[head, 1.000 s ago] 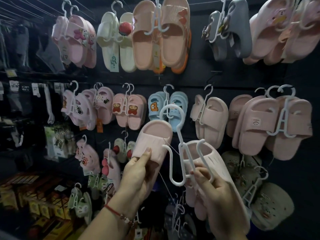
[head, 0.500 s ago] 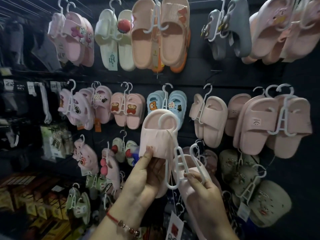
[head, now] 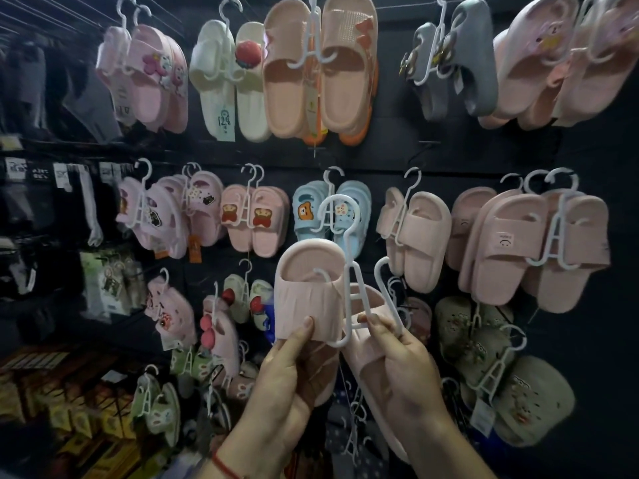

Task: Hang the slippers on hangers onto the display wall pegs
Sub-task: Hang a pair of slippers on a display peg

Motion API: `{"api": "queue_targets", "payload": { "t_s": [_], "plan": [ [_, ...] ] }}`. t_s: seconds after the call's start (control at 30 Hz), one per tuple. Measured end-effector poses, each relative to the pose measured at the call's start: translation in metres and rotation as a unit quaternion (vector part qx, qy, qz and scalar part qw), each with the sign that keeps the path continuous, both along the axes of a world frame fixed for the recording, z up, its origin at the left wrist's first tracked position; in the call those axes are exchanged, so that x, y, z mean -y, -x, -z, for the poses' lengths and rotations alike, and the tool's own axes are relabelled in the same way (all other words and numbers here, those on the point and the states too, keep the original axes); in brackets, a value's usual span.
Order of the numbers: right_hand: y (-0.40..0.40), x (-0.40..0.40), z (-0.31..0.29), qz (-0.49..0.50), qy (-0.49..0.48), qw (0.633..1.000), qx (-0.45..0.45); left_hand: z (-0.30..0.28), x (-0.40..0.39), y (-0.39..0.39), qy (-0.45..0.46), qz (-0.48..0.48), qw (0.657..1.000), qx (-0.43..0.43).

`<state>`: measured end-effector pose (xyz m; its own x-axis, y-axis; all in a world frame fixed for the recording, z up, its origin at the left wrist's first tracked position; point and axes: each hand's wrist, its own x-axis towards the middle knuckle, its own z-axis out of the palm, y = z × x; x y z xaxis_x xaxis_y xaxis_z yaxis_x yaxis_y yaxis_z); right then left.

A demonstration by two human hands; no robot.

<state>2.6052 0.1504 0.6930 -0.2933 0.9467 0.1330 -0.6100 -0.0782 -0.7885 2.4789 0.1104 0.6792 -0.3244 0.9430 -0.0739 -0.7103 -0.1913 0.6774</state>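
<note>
Foam-soft pink slipper (head: 307,292), light, squeezable: left hand (head: 294,371) fingers closed around its strap, right hand (head: 397,354) fingers pinching stiff white hanger (head: 349,271) beside it

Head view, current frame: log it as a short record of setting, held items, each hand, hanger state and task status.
setting: dark display wall hung with many slipper pairs on white hangers
held items: pink slipper pair, one white hanger
left hand: grips left slipper, thumb on its strap
right hand: fingers on hanger's lower part, over right slipper
hanger state: left arm inside left slipper; right arm free, right slipper not on it
hook: in front of blue slipper pair, not visibly on a peg
task status: pair not yet hung
</note>
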Motion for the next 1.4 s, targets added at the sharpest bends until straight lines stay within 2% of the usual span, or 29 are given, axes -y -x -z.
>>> {"api": "queue_targets", "payload": {
  "t_s": [0.1, 0.3, 0.4, 0.5, 0.6, 0.8, 0.93, 1.1, 1.27, 1.4],
  "plan": [
    [0.002, 0.003, 0.000, -0.004, -0.006, 1.000, 0.021, -0.001, 0.002, 0.002, -0.005, 0.026, 1.000, -0.005],
    [-0.009, 0.003, -0.001, -0.020, -0.019, 0.999, -0.018, -0.002, -0.001, 0.005, -0.037, 0.034, 0.999, 0.014],
    [-0.016, -0.018, 0.005, 0.035, 0.008, 0.999, -0.026, -0.003, -0.002, 0.008, -0.053, 0.037, 0.997, 0.038],
    [-0.022, -0.038, 0.001, 0.081, 0.013, 0.997, 0.013, -0.002, -0.001, 0.008, -0.048, 0.029, 0.998, 0.027],
    [-0.024, -0.054, -0.016, 0.150, -0.029, 0.985, 0.081, -0.001, 0.002, 0.004, -0.031, 0.026, 0.999, 0.020],
    [-0.021, -0.066, -0.049, 0.202, -0.083, 0.973, 0.080, 0.007, 0.004, 0.001, 0.007, 0.017, 1.000, -0.022],
    [-0.012, -0.066, -0.062, 0.199, -0.099, 0.972, 0.073, 0.010, 0.005, -0.004, 0.036, 0.001, 0.999, -0.038],
    [0.004, -0.049, -0.060, 0.209, -0.137, 0.963, 0.102, 0.012, 0.003, -0.009, 0.026, -0.032, 0.999, -0.020],
    [0.008, -0.014, -0.055, 0.154, -0.155, 0.972, 0.085, 0.010, 0.003, -0.006, 0.008, -0.046, 0.999, 0.017],
    [0.009, -0.007, -0.042, 0.132, -0.152, 0.974, 0.106, 0.010, 0.000, 0.000, 0.016, -0.068, 0.997, 0.027]
  ]
}}
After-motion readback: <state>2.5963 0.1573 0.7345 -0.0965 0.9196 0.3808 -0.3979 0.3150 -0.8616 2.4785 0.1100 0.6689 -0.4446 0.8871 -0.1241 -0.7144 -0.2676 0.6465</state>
